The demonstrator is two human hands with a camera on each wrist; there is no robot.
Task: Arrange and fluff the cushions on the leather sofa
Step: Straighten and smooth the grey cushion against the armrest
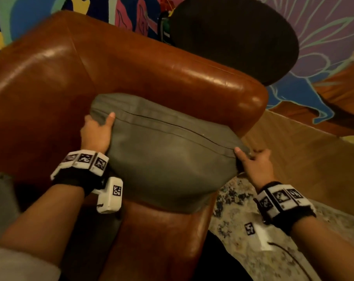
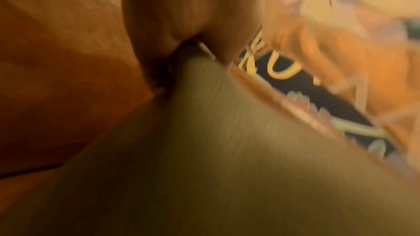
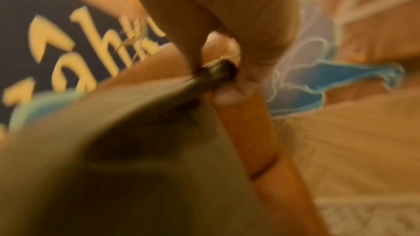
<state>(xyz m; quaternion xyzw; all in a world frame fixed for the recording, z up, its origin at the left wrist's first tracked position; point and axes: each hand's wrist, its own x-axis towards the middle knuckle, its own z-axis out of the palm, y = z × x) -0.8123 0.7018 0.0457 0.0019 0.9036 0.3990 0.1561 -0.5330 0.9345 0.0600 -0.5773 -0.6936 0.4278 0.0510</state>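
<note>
The head camera looks steeply down from above the sofa, taking in both forearms and the grey cushion. Each wrist camera sits very close, blurred, looking along the hand at a pinched cushion corner. All three share the cushion, the sofa leather and the painted wall.

A colourful painted mural wall stands behind, above wood flooring and a patterned rug.
</note>
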